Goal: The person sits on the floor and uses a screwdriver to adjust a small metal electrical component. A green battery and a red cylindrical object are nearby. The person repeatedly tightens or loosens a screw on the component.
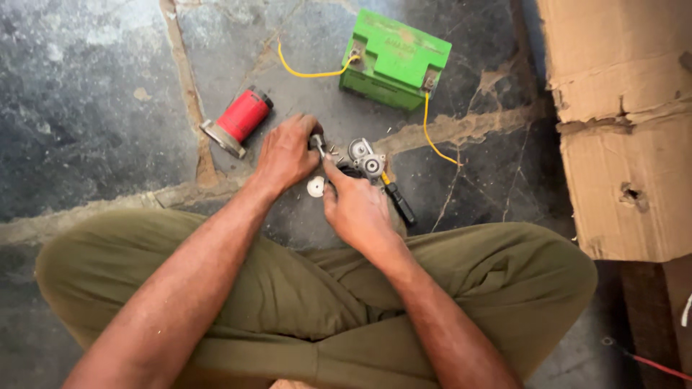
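My left hand (287,153) is closed around a small grey metal part (317,142) held just above the stone floor. Close beside it, my right hand (355,205) points its forefinger up toward that part. A small white round piece (316,186) lies on the floor between both hands. Right of the hands sits a grey metal mechanism (365,157) with round fittings. A black-handled tool (400,203) lies partly under my right hand.
A green battery (394,59) with two yellow wires (311,73) stands at the far side. A red cylinder (241,118) with a metal end lies to the left. A torn cardboard box (623,122) stands at the right. My crossed legs in olive trousers (288,288) fill the near floor.
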